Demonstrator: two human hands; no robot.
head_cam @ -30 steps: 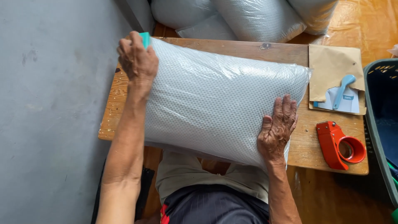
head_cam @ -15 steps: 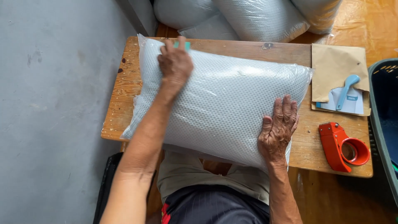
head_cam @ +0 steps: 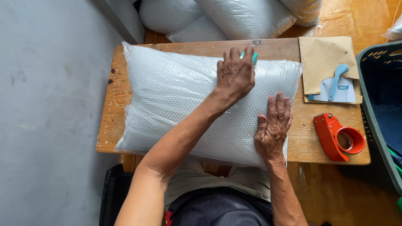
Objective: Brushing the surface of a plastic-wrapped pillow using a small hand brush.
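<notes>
The bagged pillow (head_cam: pixel 184 104) lies across the small wooden table (head_cam: pixel 115 96). The left hand (head_cam: pixel 235 75), clutching a small teal object (head_cam: pixel 253 55), possibly a squeegee, has swept rightward along the far edge; the right hand (head_cam: pixel 274 123) presses flat, grasping nothing, so smoothing seems nearly across.

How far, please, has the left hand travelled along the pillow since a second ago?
Yes, it moved: the left hand slid from the pillow's left end toward its right end, and now lies near the right hand and the brown envelope.
</notes>
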